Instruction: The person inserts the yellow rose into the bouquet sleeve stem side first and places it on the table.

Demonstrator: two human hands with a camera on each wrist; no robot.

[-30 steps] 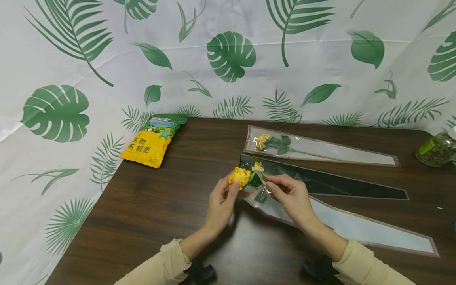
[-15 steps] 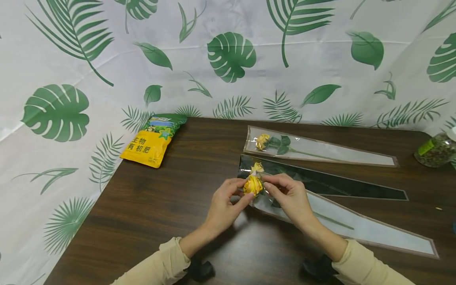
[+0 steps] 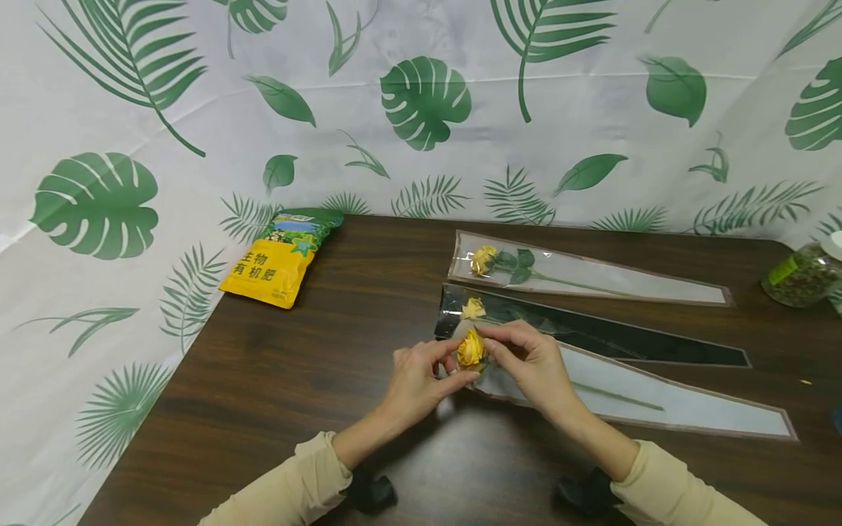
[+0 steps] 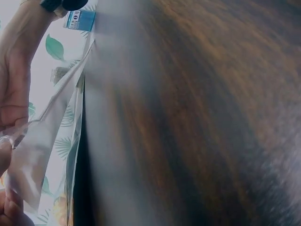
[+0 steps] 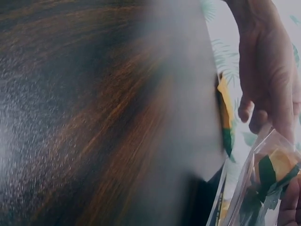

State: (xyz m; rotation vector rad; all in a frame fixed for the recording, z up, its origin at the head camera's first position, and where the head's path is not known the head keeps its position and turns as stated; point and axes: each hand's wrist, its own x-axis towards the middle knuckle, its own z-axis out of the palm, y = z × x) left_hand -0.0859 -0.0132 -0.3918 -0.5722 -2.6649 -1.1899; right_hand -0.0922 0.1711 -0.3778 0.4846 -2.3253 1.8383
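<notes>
A yellow rose [image 3: 471, 348] lies head-left in the mouth of a clear flower sleeve with a white back [image 3: 697, 396]. Its green stem [image 3: 618, 396] runs down inside the sleeve. My left hand [image 3: 424, 376] holds the sleeve's mouth at the left, thumb and fingers either side of the bloom. With thumb and fingertips, my right hand [image 3: 536, 365] pinches the plastic just right of the rose. In the right wrist view, the bloom and dark leaves [image 5: 266, 172] show through the clear film. The left fingers' exact contact is partly hidden.
Behind lie a black-backed sleeve [image 3: 658, 343] and a white-backed sleeve [image 3: 658, 287], each with a yellow rose. A yellow fertilizer bag [image 3: 272, 267] is at the table's back left. A lidded jar [image 3: 799, 276] stands far right.
The rose has moved right and slightly down into the sleeve's mouth, its stem now showing further along inside. My left hand followed it rightward; my right hand stayed nearly in place, pinching the plastic.
</notes>
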